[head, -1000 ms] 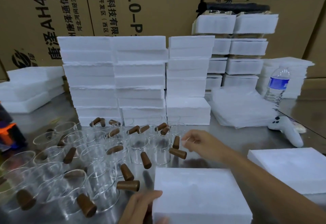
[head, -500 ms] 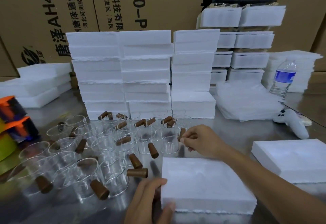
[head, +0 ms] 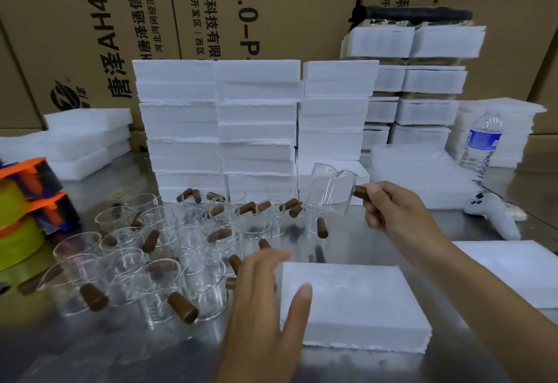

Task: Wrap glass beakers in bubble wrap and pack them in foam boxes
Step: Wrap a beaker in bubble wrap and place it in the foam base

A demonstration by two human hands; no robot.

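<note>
The right hand (head: pixel 392 210) is pinching the brown handle (head: pixel 360 193) of a clear glass beaker (head: pixel 330 192), holding it in the air beyond the foam box (head: pixel 362 307). The beaker is sitting near upright, its mouth tipping up and leftward and its handle sticking out to the right. The left hand (head: pixel 265 301) is resting with straight fingers on the box's left edge.

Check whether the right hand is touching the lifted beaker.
Touching. The head view shows the right hand pinching the brown handle of the lifted beaker, holding it in the air.
</note>
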